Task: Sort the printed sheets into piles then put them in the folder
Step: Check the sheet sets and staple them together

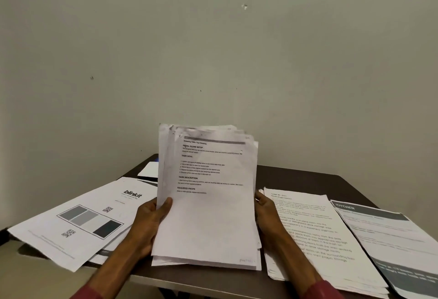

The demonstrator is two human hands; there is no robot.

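Note:
I hold a thick stack of printed sheets (208,204) upright over the middle of the dark table (308,180). My left hand (151,223) grips its left edge, thumb on the front page. My right hand (266,218) holds the right edge, fingers mostly hidden behind the paper. The front page shows headings such as "TASK GOAL". On the left lies a pile topped by a "blinkit" sheet (80,220). To the right lie a pile of text pages (315,232) and a pile topped by a "KITCHEN" sheet (388,239). No folder is visible.
A small white sheet (149,169) lies at the back left of the table, partly behind the held stack. The left pile overhangs the table's left front corner. A plain wall (213,50) rises right behind the table.

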